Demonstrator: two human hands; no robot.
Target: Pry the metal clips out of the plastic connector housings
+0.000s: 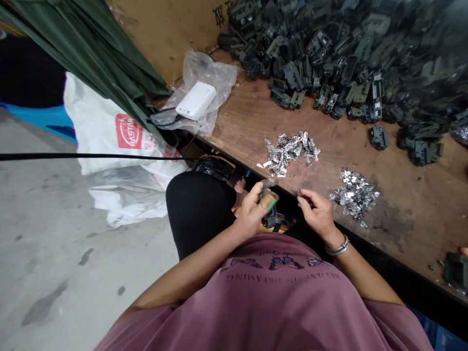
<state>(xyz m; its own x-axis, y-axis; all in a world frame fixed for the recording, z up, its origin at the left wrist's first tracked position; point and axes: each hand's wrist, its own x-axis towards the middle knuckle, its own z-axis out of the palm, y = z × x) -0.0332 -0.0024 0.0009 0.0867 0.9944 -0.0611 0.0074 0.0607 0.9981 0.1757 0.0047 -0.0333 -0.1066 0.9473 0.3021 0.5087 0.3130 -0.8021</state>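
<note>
- Left of dark part (270, 183): left hand (250, 210), grip closed round it; long axis unclear.
- Right of part, apart: right hand (319, 214), fingertips together, contents can't tell.

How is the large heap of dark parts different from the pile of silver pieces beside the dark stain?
The heap of dark parts is dull grey-green to black; the pile of silver pieces is shiny. The heap covers much more table than the pile. Its parts are chunky, while the pile's pieces are tiny. Both lie loose and jumbled.
</note>
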